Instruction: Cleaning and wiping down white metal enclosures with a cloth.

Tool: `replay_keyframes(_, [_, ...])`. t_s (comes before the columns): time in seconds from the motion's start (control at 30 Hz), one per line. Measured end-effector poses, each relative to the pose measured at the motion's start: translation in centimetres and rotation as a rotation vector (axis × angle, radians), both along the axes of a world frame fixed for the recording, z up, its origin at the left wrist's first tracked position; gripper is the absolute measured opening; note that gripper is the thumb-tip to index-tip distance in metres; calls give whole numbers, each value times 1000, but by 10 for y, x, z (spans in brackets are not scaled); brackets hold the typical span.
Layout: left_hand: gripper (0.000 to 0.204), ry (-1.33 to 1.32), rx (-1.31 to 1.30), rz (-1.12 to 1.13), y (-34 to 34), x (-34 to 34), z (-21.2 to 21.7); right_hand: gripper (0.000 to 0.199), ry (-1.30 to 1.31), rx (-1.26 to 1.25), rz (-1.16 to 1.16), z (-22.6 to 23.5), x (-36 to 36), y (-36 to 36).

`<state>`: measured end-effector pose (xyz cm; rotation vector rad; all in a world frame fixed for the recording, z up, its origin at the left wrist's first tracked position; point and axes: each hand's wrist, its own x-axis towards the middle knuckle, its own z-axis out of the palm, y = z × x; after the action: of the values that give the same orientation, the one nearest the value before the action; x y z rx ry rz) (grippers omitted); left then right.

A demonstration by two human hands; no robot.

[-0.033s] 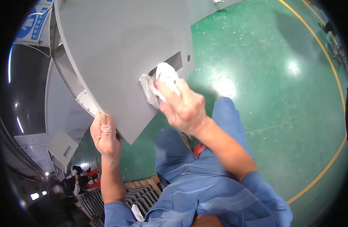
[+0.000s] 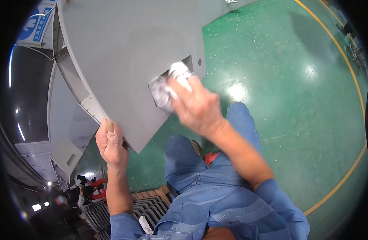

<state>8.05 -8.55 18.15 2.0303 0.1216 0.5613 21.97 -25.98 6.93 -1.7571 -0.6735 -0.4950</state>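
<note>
A large flat grey panel (image 2: 120, 52), like a cabinet door with a folded rim, stretches out in front of me. My left hand (image 2: 112, 142) is closed round its near left edge, thumb on top. Near the panel's right side is a rectangular cutout (image 2: 187, 62) with a small round hole (image 2: 199, 62) beyond it. Over that cutout my right hand (image 2: 200, 106) presses a crumpled white cloth (image 2: 161, 95), slightly blurred by motion. The fingertips are buried in the cloth, and hand and cloth cover much of the cutout.
Green floor (image 2: 288, 100) with a yellow line (image 2: 354, 160) lies to the right. A smaller grey part with a slot (image 2: 66, 158) stands at the left. Stacked dark grey parts (image 2: 146, 206) are beside my left arm. Another person (image 2: 82, 192) is at the lower left.
My right hand and the cloth have shifted slightly rightward along the cutout, uncovering its left corner. My left hand keeps its place on the panel edge.
</note>
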Motion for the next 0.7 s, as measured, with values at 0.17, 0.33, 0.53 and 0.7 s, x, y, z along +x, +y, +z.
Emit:
replay_keyframes(0.17, [40,43,166,-2,-12,-21,-3,25,94,-513,149,-6,24,3])
replay_keyframes(0.33, [37,37,226,76,-17,-28,0,27,422,-502,433,-13,32,35])
replay_keyframes(0.53, [35,-40,195,159,29,-74,-10,33,912,968,928,12,-56,13])
replay_keyframes(0.7, [45,-141,-82,245,17,-103,-34,42,-214,272,103,70,-128,76])
